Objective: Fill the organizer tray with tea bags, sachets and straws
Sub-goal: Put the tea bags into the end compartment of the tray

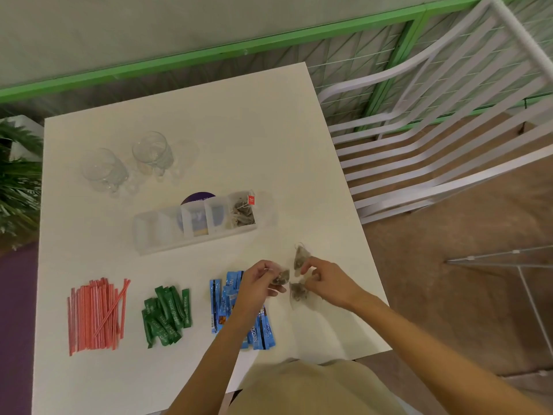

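A clear organizer tray (155, 235) with several compartments lies mid-table; its rightmost compartment holds tea bags (243, 215) with a red tag. My left hand (257, 284) pinches a tea bag (281, 277) just above the table. My right hand (326, 280) pinches another tea bag (300, 257), and a third tea bag (297, 292) lies under its fingers. Blue sachets (223, 301) lie partly beneath my left arm. Green sachets (166, 314) and red straws (95, 314) lie in piles to the left.
Two clear glass cups (104, 170) (152, 152) stand at the back left of the white table (269, 130). A purple disc (199, 197) shows behind the tray. A white slatted chair (434, 139) stands to the right, a plant (18, 181) at the left.
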Available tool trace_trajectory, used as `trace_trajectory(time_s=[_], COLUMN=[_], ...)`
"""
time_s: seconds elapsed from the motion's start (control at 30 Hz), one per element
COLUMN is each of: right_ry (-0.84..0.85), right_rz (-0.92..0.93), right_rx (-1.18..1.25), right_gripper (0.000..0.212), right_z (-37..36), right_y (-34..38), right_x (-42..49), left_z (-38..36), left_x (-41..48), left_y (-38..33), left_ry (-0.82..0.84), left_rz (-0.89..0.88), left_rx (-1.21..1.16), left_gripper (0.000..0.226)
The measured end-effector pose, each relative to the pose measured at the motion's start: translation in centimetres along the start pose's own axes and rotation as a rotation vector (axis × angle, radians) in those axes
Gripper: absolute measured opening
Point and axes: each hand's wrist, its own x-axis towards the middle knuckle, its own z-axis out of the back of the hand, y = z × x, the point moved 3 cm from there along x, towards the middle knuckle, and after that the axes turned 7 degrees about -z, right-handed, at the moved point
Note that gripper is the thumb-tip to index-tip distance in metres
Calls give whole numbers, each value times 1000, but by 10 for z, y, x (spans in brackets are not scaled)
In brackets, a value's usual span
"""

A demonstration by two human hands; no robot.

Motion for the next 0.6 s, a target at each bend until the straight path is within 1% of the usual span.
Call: trace_trajectory(time_s=[0.07, 0.13, 0.2, 0.3, 0.4, 0.47, 0.53, 0.6], right_ry=[-12, -64, -105, -130, -145, -161, -175, -169], right_rz=[10, 13, 33, 58, 64, 55, 46, 47], right_rx=[-222, -457, -564, -601, -631, -567, -477, -349], right_gripper=[27, 39, 37, 20, 19, 20, 15, 14], right_z=[-11, -20, -28, -33, -34, -32, -26, -18], right_y=[2, 2, 4, 5, 5, 5, 7, 11], right_x=[0, 2, 5, 8, 11, 10, 10, 9], left_z=[4, 8, 13, 17, 18, 18, 19, 20], left_x=[0, 0, 0, -1, -3, -3, -3, -3], left_y=[-1, -4, -6, -8, -9, -9, -9, -10], left_ry=[-17, -22, -17, 3, 17, 13, 7, 5], left_rz=[0, -7, -20, -36, -46, -56, -66, -74], left_rx=[-37, -66, -58, -56, -61, -29, 5, 22], left_gripper=[10, 10, 12, 11, 13, 14, 14, 13])
